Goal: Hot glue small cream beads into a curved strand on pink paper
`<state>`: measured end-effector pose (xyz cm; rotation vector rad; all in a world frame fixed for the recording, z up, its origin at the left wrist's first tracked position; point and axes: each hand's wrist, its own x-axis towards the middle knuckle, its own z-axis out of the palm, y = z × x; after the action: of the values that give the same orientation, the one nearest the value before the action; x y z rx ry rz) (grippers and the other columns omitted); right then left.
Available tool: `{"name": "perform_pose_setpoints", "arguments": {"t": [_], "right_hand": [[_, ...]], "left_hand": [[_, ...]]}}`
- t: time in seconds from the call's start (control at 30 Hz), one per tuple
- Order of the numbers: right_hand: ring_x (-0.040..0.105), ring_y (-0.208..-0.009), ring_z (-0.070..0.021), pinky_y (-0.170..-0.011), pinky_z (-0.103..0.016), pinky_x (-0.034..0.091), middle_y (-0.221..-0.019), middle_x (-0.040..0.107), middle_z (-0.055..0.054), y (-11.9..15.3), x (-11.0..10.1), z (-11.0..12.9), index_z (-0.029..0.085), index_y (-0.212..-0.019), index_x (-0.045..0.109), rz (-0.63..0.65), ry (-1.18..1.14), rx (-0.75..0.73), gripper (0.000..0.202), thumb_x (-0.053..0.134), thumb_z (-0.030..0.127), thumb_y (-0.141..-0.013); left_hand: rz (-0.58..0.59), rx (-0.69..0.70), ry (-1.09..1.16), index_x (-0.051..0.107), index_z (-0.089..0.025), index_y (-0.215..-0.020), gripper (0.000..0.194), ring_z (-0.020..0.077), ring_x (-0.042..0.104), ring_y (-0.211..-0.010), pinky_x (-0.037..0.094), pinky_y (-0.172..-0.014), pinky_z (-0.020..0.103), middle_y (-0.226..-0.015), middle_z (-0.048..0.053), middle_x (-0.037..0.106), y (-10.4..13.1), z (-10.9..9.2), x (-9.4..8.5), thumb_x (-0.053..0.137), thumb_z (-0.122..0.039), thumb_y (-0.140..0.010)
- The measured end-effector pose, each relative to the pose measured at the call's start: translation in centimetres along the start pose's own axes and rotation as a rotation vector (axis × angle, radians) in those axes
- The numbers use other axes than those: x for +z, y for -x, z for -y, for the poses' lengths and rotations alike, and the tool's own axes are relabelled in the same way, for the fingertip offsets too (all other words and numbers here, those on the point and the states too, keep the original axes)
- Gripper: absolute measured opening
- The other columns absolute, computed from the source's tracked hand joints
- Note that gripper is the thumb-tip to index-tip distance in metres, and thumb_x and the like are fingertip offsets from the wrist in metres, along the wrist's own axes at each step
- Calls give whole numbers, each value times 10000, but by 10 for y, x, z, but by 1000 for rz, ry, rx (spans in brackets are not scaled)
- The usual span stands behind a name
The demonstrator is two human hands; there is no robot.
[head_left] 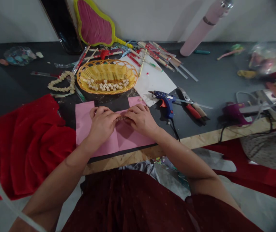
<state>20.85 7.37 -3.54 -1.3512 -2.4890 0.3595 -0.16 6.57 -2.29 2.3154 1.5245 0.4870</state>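
Over a sheet of pink paper (106,141), my left hand (104,120) and my right hand (139,119) meet with fingers closed. Between their fingertips shows a short row of small beige bits (122,118), mostly covered by the fingers. Just behind the hands, a yellow woven basket (96,69) holds many small pale cubes (109,86). Left of the basket lies a heart-shaped outline (53,86) made of similar pale pieces. To the right of my right hand rests a blue glue gun (169,104) with a clear glue stick in its back.
Red-handled pliers (191,108) lie beyond the glue gun. Red cloth (36,141) is heaped at the left. Along the wall are wrapped sticks (157,54), white paper (156,82), a pink bottle (198,33) and a leaning phone (64,25). The wooden table edge (128,158) runs in front.
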Motion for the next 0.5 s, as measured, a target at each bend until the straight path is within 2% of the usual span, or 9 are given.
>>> {"name": "perform_pose_setpoints", "arguments": {"t": [0.2,0.5], "right_hand": [[506,-1136,-275,-925,-430,347,-1175,711,-74,0,1,0,254,-1115,734,0,12,-3,188,597,253,-986],[522,-1138,-271,-937,-435,345,-1195,718,-69,0,1,-1,258,-1127,734,-10,1,-2,193,593,269,-997]], "left_hand": [[13,-12,11,775,-292,-1072,242,323,525,-1137,341,-1018,548,-1016,70,774,0,0,-3,558,-259,-969],[5,7,-32,783,-332,-999,256,329,491,-1202,308,-1070,566,-1116,36,759,1,6,-3,530,-296,-984]]}}
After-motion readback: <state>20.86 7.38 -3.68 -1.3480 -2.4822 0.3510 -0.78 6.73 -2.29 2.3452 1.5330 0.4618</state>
